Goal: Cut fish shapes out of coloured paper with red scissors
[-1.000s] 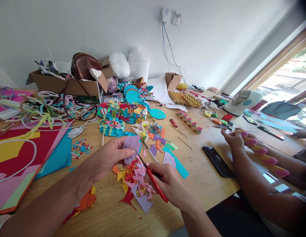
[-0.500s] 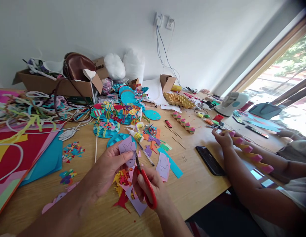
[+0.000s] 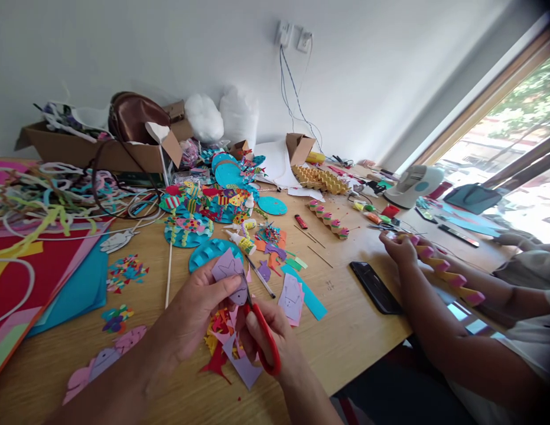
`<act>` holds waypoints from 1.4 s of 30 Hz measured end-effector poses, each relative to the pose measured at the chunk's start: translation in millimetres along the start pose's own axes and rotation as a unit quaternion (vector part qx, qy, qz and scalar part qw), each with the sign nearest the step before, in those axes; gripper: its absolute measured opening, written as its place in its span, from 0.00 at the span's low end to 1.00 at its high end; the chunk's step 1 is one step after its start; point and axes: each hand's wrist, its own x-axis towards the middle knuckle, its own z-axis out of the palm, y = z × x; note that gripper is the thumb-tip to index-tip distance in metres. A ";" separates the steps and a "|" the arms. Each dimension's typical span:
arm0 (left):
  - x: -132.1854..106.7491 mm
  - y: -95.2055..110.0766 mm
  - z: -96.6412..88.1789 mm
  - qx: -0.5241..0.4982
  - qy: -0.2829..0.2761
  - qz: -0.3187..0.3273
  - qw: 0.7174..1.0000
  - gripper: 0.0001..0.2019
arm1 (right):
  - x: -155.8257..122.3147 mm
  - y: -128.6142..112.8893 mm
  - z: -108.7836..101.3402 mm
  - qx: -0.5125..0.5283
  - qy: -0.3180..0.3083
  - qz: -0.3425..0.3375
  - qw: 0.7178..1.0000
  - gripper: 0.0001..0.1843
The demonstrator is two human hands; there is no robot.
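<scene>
Between the thumb and fingers of my left hand [image 3: 204,301] is a piece of purple paper [image 3: 227,267] with a fish outline drawn on it. My right hand [image 3: 268,333] grips red-handled scissors [image 3: 269,342], whose blades lie against the right edge of that paper. Below the hands is a heap of paper scraps [image 3: 221,336] in red, yellow and purple. Another purple piece with a drawing [image 3: 291,299] lies to the right on a pink one. A pen [image 3: 261,277] and glue bottles [image 3: 242,242] are just beyond my hands.
At right, a co-worker's hands [image 3: 399,248] hold a yellow and pink egg-carton strip [image 3: 447,274]. A black phone [image 3: 376,287] lies near the table edge. Coloured paper sheets [image 3: 75,301] and a cardboard box [image 3: 93,156] are at left. Blue decorated discs [image 3: 188,230] stand beyond my hands.
The purple paper has turned slightly in my left hand, and the scissor blades have shifted a little along its edge. The view has moved slightly to the right.
</scene>
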 end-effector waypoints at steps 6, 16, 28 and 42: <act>0.6 -2.4 2.7 -0.015 -0.023 0.009 1.000 0.08 | -0.7 3.1 -0.7 -0.017 0.001 -0.038 0.999 0.29; -0.7 -1.6 3.2 0.004 -0.023 0.005 1.000 0.09 | -2.9 -2.5 -0.3 -0.013 0.013 -0.024 1.000 0.30; 1.5 1.3 -1.7 0.042 -0.033 0.001 0.999 0.08 | -7.1 -1.8 -5.8 -0.023 0.025 0.019 0.999 0.32; 2.6 15.1 -11.2 0.101 -0.121 -0.033 0.987 0.06 | -11.8 -8.7 -13.3 -0.104 0.005 0.007 0.995 0.30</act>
